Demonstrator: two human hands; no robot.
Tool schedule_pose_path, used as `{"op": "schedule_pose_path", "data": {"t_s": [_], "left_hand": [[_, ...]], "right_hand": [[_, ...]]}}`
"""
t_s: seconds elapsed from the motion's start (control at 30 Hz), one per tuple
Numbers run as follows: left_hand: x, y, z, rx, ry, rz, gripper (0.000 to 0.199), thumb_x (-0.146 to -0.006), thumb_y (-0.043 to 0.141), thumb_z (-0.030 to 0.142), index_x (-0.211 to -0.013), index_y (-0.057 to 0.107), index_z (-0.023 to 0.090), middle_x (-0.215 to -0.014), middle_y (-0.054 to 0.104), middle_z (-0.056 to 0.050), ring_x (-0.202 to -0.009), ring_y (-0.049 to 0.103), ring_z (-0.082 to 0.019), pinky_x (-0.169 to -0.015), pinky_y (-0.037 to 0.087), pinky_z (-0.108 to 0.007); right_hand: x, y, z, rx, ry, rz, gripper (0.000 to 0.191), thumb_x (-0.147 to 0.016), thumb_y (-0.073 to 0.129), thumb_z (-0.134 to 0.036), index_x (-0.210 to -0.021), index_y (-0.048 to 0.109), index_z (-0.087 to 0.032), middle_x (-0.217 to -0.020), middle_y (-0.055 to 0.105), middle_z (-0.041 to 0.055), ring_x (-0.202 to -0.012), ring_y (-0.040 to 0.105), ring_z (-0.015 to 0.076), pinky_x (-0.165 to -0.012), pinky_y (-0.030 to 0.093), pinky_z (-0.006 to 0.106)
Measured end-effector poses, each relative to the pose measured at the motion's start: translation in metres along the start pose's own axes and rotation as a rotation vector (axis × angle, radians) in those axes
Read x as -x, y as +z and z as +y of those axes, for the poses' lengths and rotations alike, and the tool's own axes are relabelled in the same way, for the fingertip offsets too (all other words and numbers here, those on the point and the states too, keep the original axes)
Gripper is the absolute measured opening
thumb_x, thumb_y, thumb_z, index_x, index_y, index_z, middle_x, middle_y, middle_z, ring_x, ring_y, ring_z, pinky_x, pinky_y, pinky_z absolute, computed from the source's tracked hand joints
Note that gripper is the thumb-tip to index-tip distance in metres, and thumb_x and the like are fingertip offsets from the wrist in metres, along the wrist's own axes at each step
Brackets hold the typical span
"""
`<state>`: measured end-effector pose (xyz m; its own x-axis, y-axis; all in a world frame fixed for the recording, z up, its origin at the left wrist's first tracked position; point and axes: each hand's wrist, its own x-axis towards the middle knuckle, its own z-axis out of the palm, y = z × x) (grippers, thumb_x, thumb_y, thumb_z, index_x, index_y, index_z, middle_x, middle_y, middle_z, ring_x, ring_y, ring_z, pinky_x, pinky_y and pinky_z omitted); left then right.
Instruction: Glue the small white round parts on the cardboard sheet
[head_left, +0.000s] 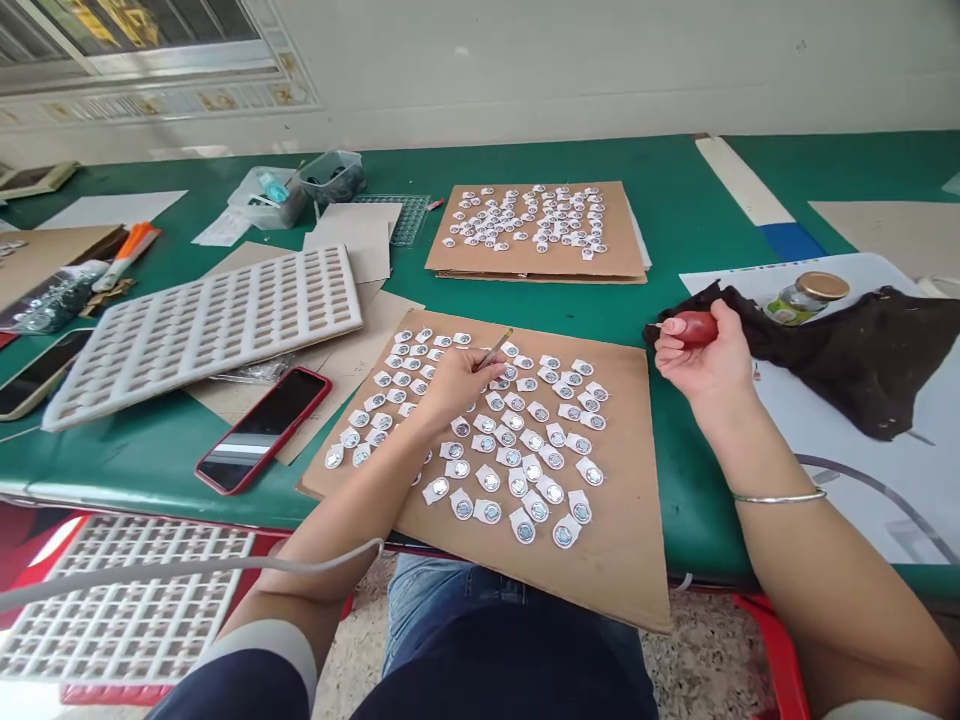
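A: What does the left hand (pixel 459 388) do?
B: Its fingers are pinched together around a thin stick-like tool (pixel 493 348). I cannot tell exactly which kind it is. The hand is above the brown cardboard sheet (pixel 600 590), among many small white tags with round silvery discs (pixel 532 468).
A: Do the fingers touch these tags?
B: This I cannot tell; the hand covers some of them.
A: And the right hand (pixel 712 350)?
B: It is raised, with the palm turned upward, and the fingers are curled around a red rounded object (pixel 696 328). It is to the right of the cardboard, near a dark brown cloth (pixel 874 365) and a glass jar with a gold-coloured lid (pixel 817 292).
A: Where are other such tags?
B: On the farther cardboard sheet (pixel 469 262), which lies behind on the green tabletop (pixel 675 220).
A: What is at the left side?
B: A smartphone in a red case (pixel 262 430) lies just beside the near sheet, and behind it a white grid tray (pixel 210 320) rests tilted.
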<state>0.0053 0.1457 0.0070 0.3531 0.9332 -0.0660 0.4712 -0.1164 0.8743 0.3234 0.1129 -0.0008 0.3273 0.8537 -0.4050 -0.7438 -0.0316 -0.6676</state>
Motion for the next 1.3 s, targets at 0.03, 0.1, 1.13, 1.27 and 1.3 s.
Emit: {"op": "schedule_pose_path", "data": {"t_s": [0.03,0.1,1.13,1.27,1.3], "left_hand": [[0.0002,0.0002,-0.0003,-0.005,-0.006,-0.002,0.022,-0.075,0.062,0.035,-0.08,0.071,0.015,-0.071,0.064,-0.002,-0.053,0.045,-0.008,-0.05,0.033,-0.022],[0.0006,0.0004,-0.0009,-0.018,-0.025,-0.005,0.024,-0.075,0.061,0.036,-0.084,0.071,0.016,-0.058,0.056,0.0,-0.048,0.037,-0.007,-0.046,0.028,-0.022],[0.0007,0.0009,-0.0009,-0.039,-0.059,-0.022,0.024,-0.075,0.061,0.034,-0.087,0.071,0.016,-0.058,0.057,0.0,-0.047,0.037,-0.007,-0.047,0.029,-0.023],[0.0009,0.0005,-0.0005,-0.047,-0.067,-0.018,0.024,-0.075,0.06,0.033,-0.087,0.072,0.016,-0.053,0.054,0.002,-0.044,0.035,-0.007,-0.046,0.026,-0.023],[0.0009,0.0005,-0.0005,-0.047,-0.068,-0.019,0.024,-0.075,0.06,0.033,-0.087,0.071,0.016,-0.055,0.056,0.001,-0.045,0.036,-0.007,-0.046,0.026,-0.023]], "right_hand": [[0.0002,-0.0001,0.0002,-0.002,-0.005,-0.006,0.034,-0.08,0.039,-0.05,-0.074,0.046,-0.017,-0.055,0.048,0.0009,-0.042,0.036,0.0069,-0.032,0.027,0.017],[0.0008,-0.0001,0.0005,-0.007,-0.012,-0.014,0.033,-0.08,0.04,-0.05,-0.075,0.046,-0.017,-0.055,0.048,0.0013,-0.044,0.036,0.0069,-0.033,0.027,0.016],[0.0014,0.0015,0.0022,0.016,0.022,0.011,0.034,-0.08,0.04,-0.05,-0.072,0.046,-0.017,-0.055,0.049,0.001,-0.043,0.036,0.007,-0.033,0.027,0.016],[0.0001,-0.0001,0.0022,0.025,0.015,0.0,0.035,-0.08,0.04,-0.051,-0.073,0.046,-0.017,-0.055,0.049,0.0016,-0.044,0.035,0.0068,-0.033,0.026,0.017],[-0.0002,-0.0006,0.0021,0.027,0.013,-0.004,0.035,-0.08,0.04,-0.051,-0.072,0.047,-0.017,-0.056,0.049,0.0017,-0.044,0.034,0.0066,-0.033,0.026,0.016]]}}
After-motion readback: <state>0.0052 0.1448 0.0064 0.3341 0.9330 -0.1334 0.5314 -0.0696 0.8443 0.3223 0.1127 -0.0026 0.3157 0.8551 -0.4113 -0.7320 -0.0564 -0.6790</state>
